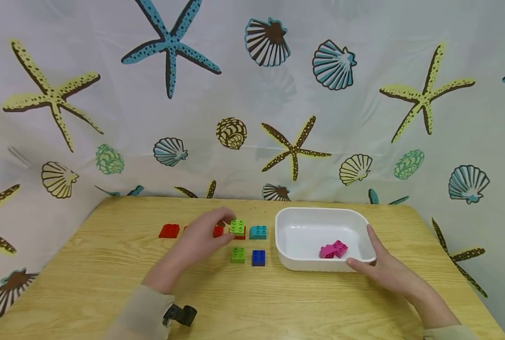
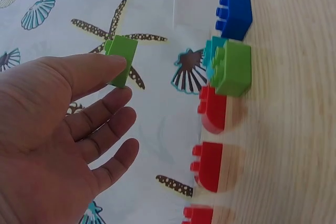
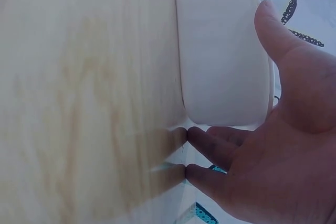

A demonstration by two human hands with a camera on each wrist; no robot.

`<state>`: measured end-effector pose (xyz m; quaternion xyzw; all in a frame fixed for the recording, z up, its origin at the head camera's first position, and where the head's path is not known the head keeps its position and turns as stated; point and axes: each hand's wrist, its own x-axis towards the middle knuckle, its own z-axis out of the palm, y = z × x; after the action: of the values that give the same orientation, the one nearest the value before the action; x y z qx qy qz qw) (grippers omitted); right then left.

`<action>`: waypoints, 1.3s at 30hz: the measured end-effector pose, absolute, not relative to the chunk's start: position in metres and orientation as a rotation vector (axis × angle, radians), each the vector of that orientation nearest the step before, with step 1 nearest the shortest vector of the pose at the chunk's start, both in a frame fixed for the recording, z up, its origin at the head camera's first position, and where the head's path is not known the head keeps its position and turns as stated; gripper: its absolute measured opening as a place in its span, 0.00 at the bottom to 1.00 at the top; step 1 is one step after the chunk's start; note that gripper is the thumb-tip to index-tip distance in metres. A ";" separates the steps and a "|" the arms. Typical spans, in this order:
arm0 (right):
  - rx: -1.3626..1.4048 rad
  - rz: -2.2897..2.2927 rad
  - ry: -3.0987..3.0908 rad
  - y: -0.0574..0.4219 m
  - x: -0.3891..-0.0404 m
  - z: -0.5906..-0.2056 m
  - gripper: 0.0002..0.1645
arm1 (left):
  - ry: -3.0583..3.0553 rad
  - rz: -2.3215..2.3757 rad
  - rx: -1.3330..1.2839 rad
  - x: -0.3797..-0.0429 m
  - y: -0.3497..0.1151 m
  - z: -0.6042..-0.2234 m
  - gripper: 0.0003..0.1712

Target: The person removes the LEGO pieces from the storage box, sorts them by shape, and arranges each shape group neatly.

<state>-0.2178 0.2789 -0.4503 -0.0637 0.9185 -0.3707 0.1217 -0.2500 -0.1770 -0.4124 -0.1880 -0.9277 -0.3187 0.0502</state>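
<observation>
Between thumb and index finger my left hand (image 1: 203, 234) pinches a light green toy building block (image 2: 123, 59), raised off the table; its other fingers are loosely bent. Below and behind it, red blocks (image 1: 169, 231) stand in a row, partly hidden by the hand. A teal block (image 1: 258, 232) ends this row on the right. Nearer the front are another green block (image 1: 238, 255) and a blue block (image 1: 258, 258). My right hand (image 1: 384, 269) holds the white plastic tub (image 1: 303, 263) at its front right corner, thumb at the front rim and fingers along the right end.
Pink blocks (image 1: 334, 249) lie inside the tub, toward its front right. The wooden table (image 1: 244, 307) meets a hanging cloth (image 1: 218, 174) printed with starfish and shells at the back and sides. A black strap device (image 1: 180, 315) sits on the left sleeve.
</observation>
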 end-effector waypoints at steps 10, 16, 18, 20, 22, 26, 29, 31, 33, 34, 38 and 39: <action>-0.144 -1.092 2.669 0.276 -0.219 -0.450 0.76 | -2.892 -0.950 -0.587 -0.252 -0.208 -0.412 0.21; -0.155 -1.086 2.676 0.275 -0.218 -0.449 0.76 | -2.992 -0.968 -0.560 -0.256 -0.220 -0.420 0.19; -0.150 -1.085 2.672 0.274 -0.218 -0.449 0.77 | -3.015 -0.972 -0.559 -0.257 -0.223 -0.422 0.18; -0.143 -1.085 2.666 0.274 -0.218 -0.448 0.76 | -3.030 -0.971 -0.563 -0.257 -0.225 -0.424 0.17; -0.138 -1.090 2.659 0.274 -0.218 -0.448 0.76 | -3.044 -0.966 -0.568 -0.258 -0.227 -0.426 0.16; -0.136 -1.100 2.650 0.275 -0.218 -0.448 0.75 | -3.086 -0.942 -0.577 -0.258 -0.229 -0.430 0.16; -0.138 -1.108 2.645 0.276 -0.218 -0.449 0.75 | -3.121 -0.904 -0.578 -0.258 -0.228 -0.432 0.16; -0.139 -1.114 2.643 0.276 -0.218 -0.449 0.75 | -3.134 -0.877 -0.578 -0.258 -0.228 -0.434 0.17; -0.139 -1.116 2.642 0.276 -0.219 -0.449 0.75 | -3.143 -0.860 -0.571 -0.258 -0.228 -0.434 0.17; -0.139 -1.117 2.642 0.276 -0.219 -0.449 0.75 | -3.147 -0.856 -0.566 -0.258 -0.228 -0.435 0.18; -0.139 -1.114 2.642 0.276 -0.219 -0.450 0.75 | -3.169 -0.856 -0.529 -0.258 -0.228 -0.437 0.18; -0.139 -1.113 2.643 0.276 -0.219 -0.450 0.75 | -3.174 -0.860 -0.519 -0.258 -0.228 -0.438 0.19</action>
<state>-0.2188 0.2761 -0.4497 -0.0478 0.9122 -0.3839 0.1347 -0.2583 -0.2282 -0.4379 -0.1551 -0.9493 -0.2571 -0.0934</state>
